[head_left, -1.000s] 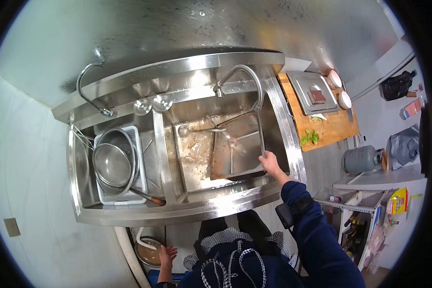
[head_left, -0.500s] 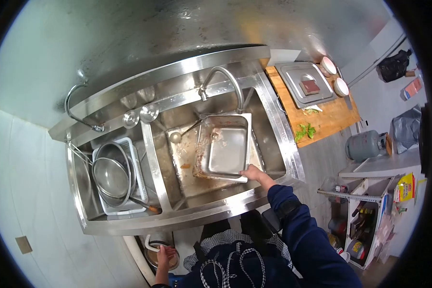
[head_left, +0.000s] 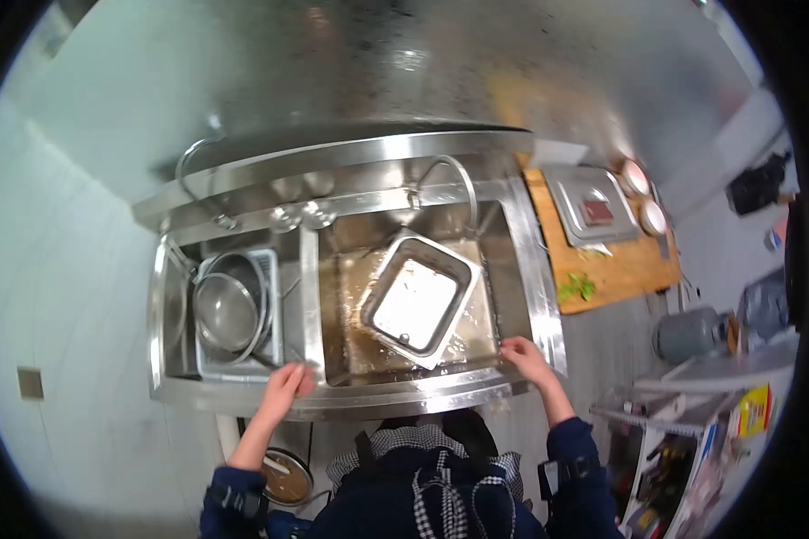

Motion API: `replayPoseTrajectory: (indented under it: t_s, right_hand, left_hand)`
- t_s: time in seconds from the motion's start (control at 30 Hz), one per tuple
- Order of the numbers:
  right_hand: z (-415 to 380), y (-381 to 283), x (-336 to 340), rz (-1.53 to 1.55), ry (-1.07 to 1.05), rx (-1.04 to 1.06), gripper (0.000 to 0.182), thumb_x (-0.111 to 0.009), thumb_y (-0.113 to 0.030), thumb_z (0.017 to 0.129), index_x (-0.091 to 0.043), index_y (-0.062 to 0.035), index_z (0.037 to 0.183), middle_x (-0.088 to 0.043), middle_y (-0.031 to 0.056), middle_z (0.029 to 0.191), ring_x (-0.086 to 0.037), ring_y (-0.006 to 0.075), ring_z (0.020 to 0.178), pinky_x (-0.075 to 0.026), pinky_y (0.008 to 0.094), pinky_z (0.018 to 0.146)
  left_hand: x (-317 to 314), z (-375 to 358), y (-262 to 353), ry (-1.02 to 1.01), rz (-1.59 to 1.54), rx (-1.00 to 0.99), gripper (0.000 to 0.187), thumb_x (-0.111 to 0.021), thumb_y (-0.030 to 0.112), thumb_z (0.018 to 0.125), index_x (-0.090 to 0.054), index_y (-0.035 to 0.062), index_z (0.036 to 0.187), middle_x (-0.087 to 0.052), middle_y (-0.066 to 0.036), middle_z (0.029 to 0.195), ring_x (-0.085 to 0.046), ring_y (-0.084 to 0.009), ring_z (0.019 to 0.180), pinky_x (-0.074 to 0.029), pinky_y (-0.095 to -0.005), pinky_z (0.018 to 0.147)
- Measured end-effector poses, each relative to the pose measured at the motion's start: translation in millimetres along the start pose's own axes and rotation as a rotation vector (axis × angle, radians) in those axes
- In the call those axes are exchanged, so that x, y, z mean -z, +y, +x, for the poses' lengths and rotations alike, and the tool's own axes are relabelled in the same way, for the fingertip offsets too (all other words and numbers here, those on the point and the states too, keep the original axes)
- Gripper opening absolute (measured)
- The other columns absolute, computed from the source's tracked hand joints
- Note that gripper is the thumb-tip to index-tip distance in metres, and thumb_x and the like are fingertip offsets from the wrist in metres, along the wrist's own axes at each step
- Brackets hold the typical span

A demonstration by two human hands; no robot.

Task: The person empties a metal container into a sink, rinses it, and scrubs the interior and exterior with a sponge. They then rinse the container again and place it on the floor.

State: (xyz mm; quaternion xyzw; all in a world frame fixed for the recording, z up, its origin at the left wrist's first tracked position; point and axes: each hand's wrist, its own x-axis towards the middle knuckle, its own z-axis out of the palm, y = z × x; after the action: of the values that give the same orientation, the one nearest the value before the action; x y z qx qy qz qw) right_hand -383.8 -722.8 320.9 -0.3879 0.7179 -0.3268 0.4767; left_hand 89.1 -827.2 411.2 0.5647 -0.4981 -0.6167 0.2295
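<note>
A steel pan (head_left: 466,305) lies turned at an angle in the right basin of the sink (head_left: 510,296), its inside wet and glaring. My right hand (head_left: 525,357) is apart from the pan, over the basin's front right edge. Its fingers are partly stretched, and no object shows in them. Over the front rim by the divider (head_left: 311,305) is my left hand (head_left: 289,381), its fingers smeared by motion. Near it, a white plastic basket (head_left: 274,337) in the left basin bears metal strainers (head_left: 226,312).
Two faucets, the right one (head_left: 466,180) arching over the basin. Metal ladles (head_left: 318,214) sit on the back ledge. At right, a wooden board (head_left: 562,225) bears a steel lid (head_left: 571,202), greens (head_left: 579,287) and bowls (head_left: 653,217). A gas cylinder (head_left: 690,336) and a shelf stand beyond.
My right hand has let go of the pan, which has turned in the basin. My left hand has risen from below the counter to the front rim. The view has shifted.
</note>
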Motion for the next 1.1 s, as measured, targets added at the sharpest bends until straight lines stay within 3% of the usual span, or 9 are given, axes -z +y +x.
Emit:
replayPoseTrajectory:
  t_s: [0.1, 0.3, 0.4, 0.57, 0.67, 0.73, 0.83, 1.0, 1.1]
  right_hand:
    - [-17.0, -15.1, 7.8, 0.101, -0.024, -0.049, 0.028, -0.061, -0.019, 0.079, -0.056, 0.0014, 0.097, -0.059, 0.0047, 0.082, -0.055, 0.0121, 0.076, -0.044, 0.0255, 0.07]
    - [-14.1, -3.1, -9.2, 0.023, -0.146, 0.003, 0.025, -0.058, -0.016, 0.082, -0.052, -0.0005, 0.1, -0.059, 0.0045, 0.084, -0.057, 0.0122, 0.078, -0.044, 0.0242, 0.068]
    - [-15.3, -7.7, -15.0, 0.047, -0.165, -0.049, 0.021, -0.058, -0.013, 0.082, -0.052, -0.0008, 0.098, -0.058, 0.003, 0.082, -0.056, 0.0112, 0.077, -0.044, 0.024, 0.069]
    - [-9.8, 9.9, -13.8, 0.053, -0.286, -0.042, 0.019, -0.059, -0.01, 0.081, -0.053, 0.0001, 0.096, -0.058, 0.0024, 0.081, -0.056, 0.0107, 0.077, -0.044, 0.0226, 0.068]
    - [-8.6, 20.8, -7.3, 0.001, -0.191, 0.03, 0.017, -0.061, -0.011, 0.078, -0.056, 0.0016, 0.088, -0.056, 0.0027, 0.075, -0.055, 0.0087, 0.071, -0.044, 0.0234, 0.064]
    - [-15.9, 6.2, -1.3, 0.054, -0.154, 0.077, 0.005, -0.057, -0.002, 0.078, -0.055, 0.002, 0.079, -0.056, 0.0035, 0.062, -0.054, 0.0097, 0.055, -0.044, 0.0229, 0.052]
    - [-36.0, -0.2, 17.1, 0.032, -0.059, 0.018, 0.004, -0.058, -0.003, 0.077, -0.055, -0.0014, 0.075, -0.054, 0.0008, 0.058, -0.049, 0.0079, 0.051, -0.04, 0.0224, 0.048]
    - [-107.5, 14.6, 53.9, 0.311, 0.156, 0.002, 0.006, -0.057, -0.007, 0.081, -0.055, -0.0026, 0.077, -0.054, -0.0017, 0.061, -0.05, 0.0048, 0.058, -0.04, 0.0214, 0.051]
    - [-163.5, 51.7, 80.6, 0.681, 0.459, -0.15, 0.011, -0.056, -0.013, 0.083, -0.056, -0.0028, 0.077, -0.052, -0.0017, 0.057, -0.049, 0.0054, 0.051, -0.04, 0.0223, 0.047]
  left_hand:
    - [-12.8, 46.5, 32.1, -0.125, 0.154, -0.151, 0.027, -0.043, 0.023, 0.091, -0.058, -0.0001, 0.093, -0.054, 0.0, 0.067, -0.05, -0.0076, 0.062, -0.04, -0.0205, 0.056]
    - [-78.7, 116.8, 25.6, -0.155, 0.078, -0.143, 0.024, -0.049, 0.024, 0.088, -0.056, 0.0009, 0.089, -0.058, -0.003, 0.072, -0.053, -0.0098, 0.061, -0.044, -0.0225, 0.058]
    - [-108.0, 98.9, 25.6, -0.232, 0.28, -0.245, 0.028, -0.048, 0.024, 0.088, -0.055, -0.0021, 0.092, -0.058, -0.005, 0.075, -0.054, -0.0123, 0.067, -0.044, -0.0265, 0.062]
    - [-126.2, 56.9, -8.9, -0.098, 0.121, -0.173, 0.027, -0.05, 0.025, 0.087, -0.056, -0.0008, 0.094, -0.057, -0.005, 0.075, -0.053, -0.0115, 0.067, -0.043, -0.0254, 0.063]
    - [-120.3, 23.5, -22.2, 0.131, -0.008, -0.095, 0.023, -0.053, 0.02, 0.087, -0.056, -0.0003, 0.096, -0.058, -0.003, 0.081, -0.054, -0.0111, 0.07, -0.044, -0.0247, 0.065]
    - [-113.3, 17.1, -51.7, 0.196, -0.032, -0.154, 0.014, -0.055, 0.013, 0.085, -0.057, 0.0, 0.089, -0.059, -0.004, 0.074, -0.056, -0.0107, 0.068, -0.046, -0.0248, 0.063]
    - [-110.7, 2.3, -55.4, 0.243, -0.051, -0.129, 0.008, -0.058, 0.001, 0.079, -0.056, 0.0027, 0.086, -0.054, 0.002, 0.071, -0.046, -0.0037, 0.064, -0.038, -0.0179, 0.059]
    - [-121.5, -2.4, -64.6, 0.138, 0.126, -0.12, 0.01, -0.058, -0.004, 0.076, -0.052, 0.003, 0.08, -0.051, 0.002, 0.072, -0.043, -0.0044, 0.064, -0.037, -0.0179, 0.061]
    - [-128.6, -7.7, -66.8, 0.071, 0.194, -0.098, 0.007, -0.057, -0.001, 0.079, -0.052, 0.0035, 0.08, -0.051, 0.001, 0.072, -0.044, -0.0055, 0.063, -0.038, -0.019, 0.059]
